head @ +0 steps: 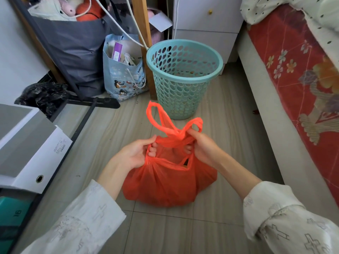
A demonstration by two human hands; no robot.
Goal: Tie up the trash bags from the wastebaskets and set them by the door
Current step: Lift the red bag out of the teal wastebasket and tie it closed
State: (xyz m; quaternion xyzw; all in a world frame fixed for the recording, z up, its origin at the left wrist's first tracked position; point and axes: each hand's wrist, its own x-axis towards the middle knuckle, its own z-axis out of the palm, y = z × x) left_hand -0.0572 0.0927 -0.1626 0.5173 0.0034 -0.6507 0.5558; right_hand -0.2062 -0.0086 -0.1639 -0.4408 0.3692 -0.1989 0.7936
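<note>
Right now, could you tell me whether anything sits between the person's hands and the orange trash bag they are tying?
Nothing does. The left hand and the right hand both grip the neck of the orange trash bag directly, just below its crossed handles. The teal wastebasket stands apart behind it. The door is not in view.

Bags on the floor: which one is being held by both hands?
The orange trash bag, gripped at its handles by the left hand and right hand. The blue cartoon bag and black bag lie untouched.
</note>
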